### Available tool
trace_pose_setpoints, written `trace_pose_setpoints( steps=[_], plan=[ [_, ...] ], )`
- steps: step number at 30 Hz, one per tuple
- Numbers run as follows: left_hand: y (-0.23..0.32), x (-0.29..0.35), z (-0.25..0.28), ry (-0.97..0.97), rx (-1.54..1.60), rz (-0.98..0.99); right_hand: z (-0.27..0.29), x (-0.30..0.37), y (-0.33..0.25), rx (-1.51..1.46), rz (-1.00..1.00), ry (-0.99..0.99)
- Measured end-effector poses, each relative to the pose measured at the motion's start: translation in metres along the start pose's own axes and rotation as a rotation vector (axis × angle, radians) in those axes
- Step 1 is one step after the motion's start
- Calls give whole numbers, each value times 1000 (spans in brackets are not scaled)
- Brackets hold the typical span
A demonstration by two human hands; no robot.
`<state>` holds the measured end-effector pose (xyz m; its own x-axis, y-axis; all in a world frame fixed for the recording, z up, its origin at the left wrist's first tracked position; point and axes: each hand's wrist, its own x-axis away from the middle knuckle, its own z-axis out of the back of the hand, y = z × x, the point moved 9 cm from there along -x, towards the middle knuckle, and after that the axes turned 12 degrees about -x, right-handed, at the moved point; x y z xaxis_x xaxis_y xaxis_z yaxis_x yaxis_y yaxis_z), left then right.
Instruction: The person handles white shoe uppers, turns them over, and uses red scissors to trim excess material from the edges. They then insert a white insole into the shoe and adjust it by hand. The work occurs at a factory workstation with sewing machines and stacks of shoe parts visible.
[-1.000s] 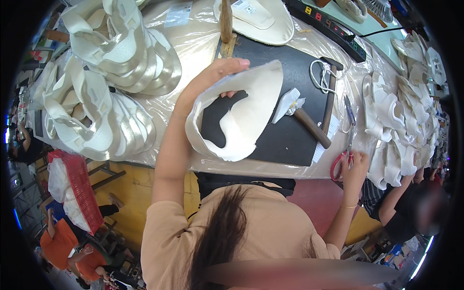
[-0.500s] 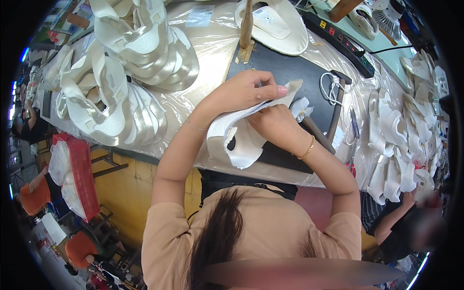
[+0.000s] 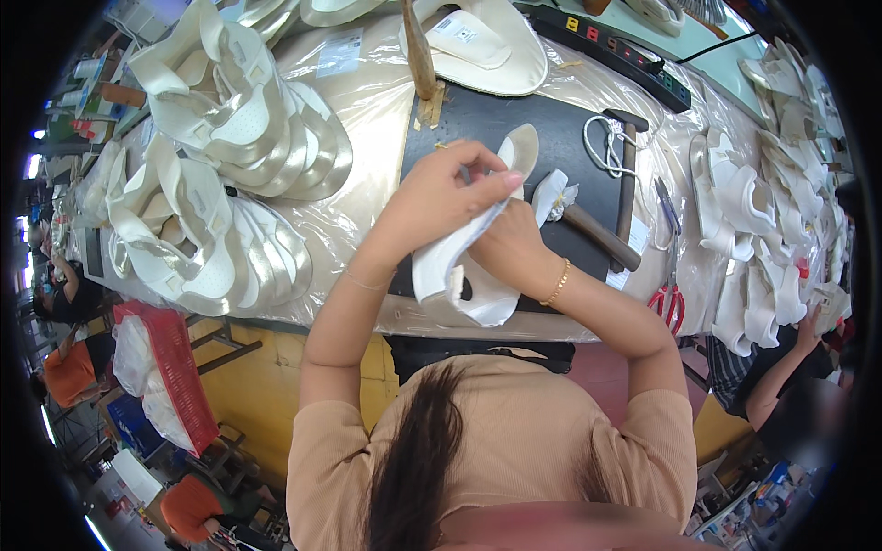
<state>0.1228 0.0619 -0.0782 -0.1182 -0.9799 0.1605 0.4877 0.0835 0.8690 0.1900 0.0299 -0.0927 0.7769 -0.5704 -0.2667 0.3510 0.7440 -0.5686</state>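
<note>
Both my hands hold one white shoe upper piece (image 3: 450, 275), folded over the near edge of a black work mat (image 3: 514, 138). My left hand (image 3: 436, 197) grips it from above, fingers curled over the top fold. My right hand (image 3: 510, 248), with a gold bracelet on the wrist, grips it from the right side and underneath. Its pale tip (image 3: 524, 147) sticks up beyond my fingers.
Piles of white and gold shoe uppers (image 3: 230, 138) lie at left, more white pieces (image 3: 753, 230) at right. Two hammers (image 3: 597, 234) (image 3: 627, 179), a cord loop (image 3: 602, 147) and red-handled scissors (image 3: 669, 298) lie right of the mat. Other people work at both sides.
A second ago only my left hand held the piece flat on the mat while my right reached toward the scissors. Now both hands grip it, folded tighter and lifted.
</note>
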Motion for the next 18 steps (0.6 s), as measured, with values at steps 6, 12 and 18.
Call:
trace_pose_setpoints(
  steps=[6, 12, 18],
  plan=[
    [-50, -11, 14, -108, 318, 179, 71, 56, 20, -25, -101, 131],
    [-90, -13, 14, -59, 505, 387, 80, 97, 73, 168, -394, 125],
    [-99, -13, 13, -88, 554, 436, 85, 70, 30, 17, -263, 144]
  ],
)
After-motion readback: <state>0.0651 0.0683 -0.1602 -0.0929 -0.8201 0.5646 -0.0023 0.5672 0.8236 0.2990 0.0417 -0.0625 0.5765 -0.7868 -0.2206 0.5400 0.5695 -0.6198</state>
